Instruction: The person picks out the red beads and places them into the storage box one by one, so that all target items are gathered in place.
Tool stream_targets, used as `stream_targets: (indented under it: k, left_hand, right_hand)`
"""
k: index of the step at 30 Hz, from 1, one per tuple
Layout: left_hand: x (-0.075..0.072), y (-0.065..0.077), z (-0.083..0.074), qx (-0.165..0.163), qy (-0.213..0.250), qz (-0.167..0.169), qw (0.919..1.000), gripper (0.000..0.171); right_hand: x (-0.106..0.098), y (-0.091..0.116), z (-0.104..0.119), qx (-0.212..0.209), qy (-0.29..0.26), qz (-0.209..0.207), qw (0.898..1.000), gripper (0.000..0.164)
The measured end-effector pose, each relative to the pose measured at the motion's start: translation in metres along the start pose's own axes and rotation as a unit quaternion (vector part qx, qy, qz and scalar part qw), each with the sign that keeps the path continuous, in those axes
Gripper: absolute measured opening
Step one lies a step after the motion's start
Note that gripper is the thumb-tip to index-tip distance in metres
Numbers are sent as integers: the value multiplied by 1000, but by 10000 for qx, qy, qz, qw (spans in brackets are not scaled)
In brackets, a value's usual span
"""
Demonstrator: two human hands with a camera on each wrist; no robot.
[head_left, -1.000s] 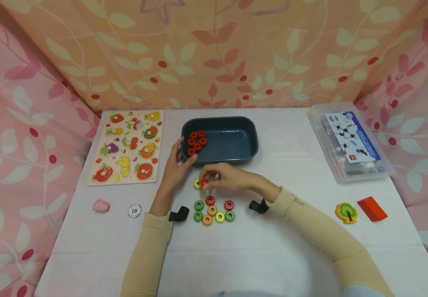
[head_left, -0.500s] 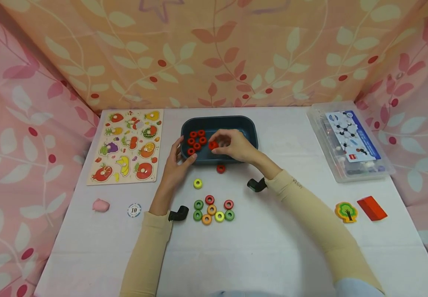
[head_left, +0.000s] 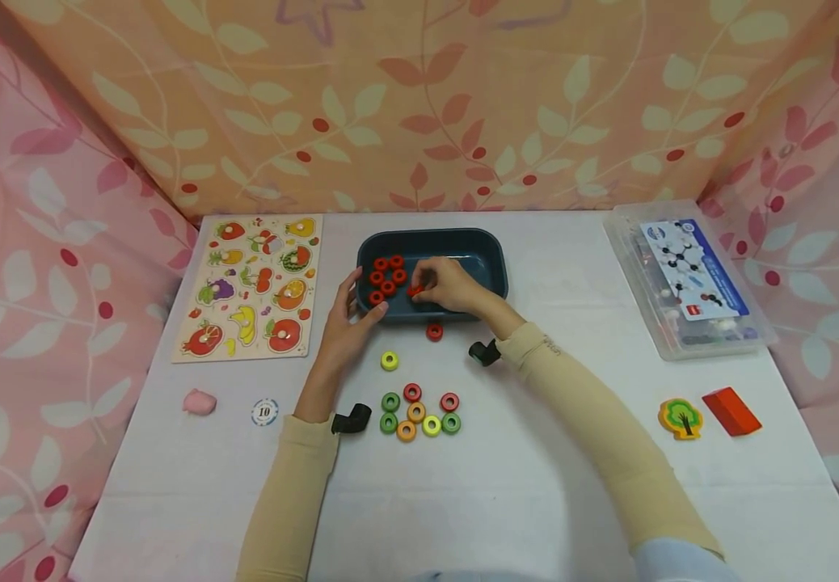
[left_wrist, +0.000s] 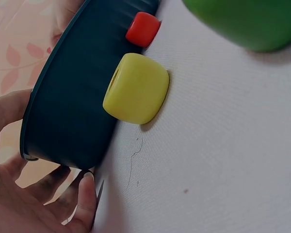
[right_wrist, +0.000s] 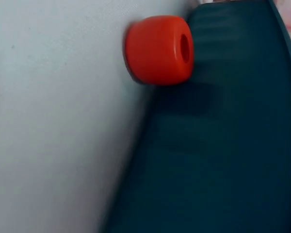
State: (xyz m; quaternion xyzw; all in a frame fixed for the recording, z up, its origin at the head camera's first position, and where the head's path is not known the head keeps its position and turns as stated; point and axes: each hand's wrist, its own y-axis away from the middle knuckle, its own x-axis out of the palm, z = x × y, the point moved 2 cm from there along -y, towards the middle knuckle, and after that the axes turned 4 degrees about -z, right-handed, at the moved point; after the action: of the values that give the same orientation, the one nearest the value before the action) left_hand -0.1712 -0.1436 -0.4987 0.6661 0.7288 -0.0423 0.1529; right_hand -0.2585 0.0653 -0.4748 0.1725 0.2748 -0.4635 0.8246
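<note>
My left hand (head_left: 347, 327) grips the left end of a dark blue tray (head_left: 466, 263), thumb at its front side and fingers along the left. Inside the tray my right hand (head_left: 449, 284) pinches a red ring bead (head_left: 415, 292) low over the bottom. Several red ring beads (head_left: 388, 288) lie together at the tray's left end. Just outside the front wall stands another red ring bead (head_left: 435, 332), large in the right wrist view. A yellow ring bead (left_wrist: 137, 89) lies nearer to me, close to my left hand. The right wrist view hides my fingers.
Several green, orange, yellow and red ring beads (head_left: 415, 412) lie in front of the tray. A fruit puzzle board (head_left: 292, 323), pink toy pig (head_left: 200, 402) and chip (head_left: 264, 412) are left. At right are a clear plastic case (head_left: 670, 315), tree piece (head_left: 680, 419) and red block (head_left: 731, 411).
My right hand has carried a red ring bead from near the yellow one into the tray and lowered it. Another red bead came into sight before the tray. My left hand stays put.
</note>
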Motion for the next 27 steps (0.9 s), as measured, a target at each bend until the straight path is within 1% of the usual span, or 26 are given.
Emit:
stream_targets:
  k: [8,12,15,20,24,27]
  left_hand:
    - [0,1,-1,-20,-4,11,10000,75]
    - [0,1,-1,-44,-27,12,10000,75]
    - [0,2,-1,-54,-31,12,10000,75]
    - [0,1,0,-45,-39,21,10000,75]
    - [0,1,0,-40,-32,4,10000,75]
    - [0,1,0,-23,-22,3,10000,75]
  right_hand:
    - [3,-2,0,115,104,-52,9999,13]
    - [1,1,-2,149,11,-24,9999,21]
    - [-2,4,-2,68,-126,11,9999,26]
    - [-11,12,1,-155,-123,-139,9997,22]
    - [-18,22,10,-349,-110,-262,9990,19]
    - [-23,32,21,-573,-161,-341,9976,17]
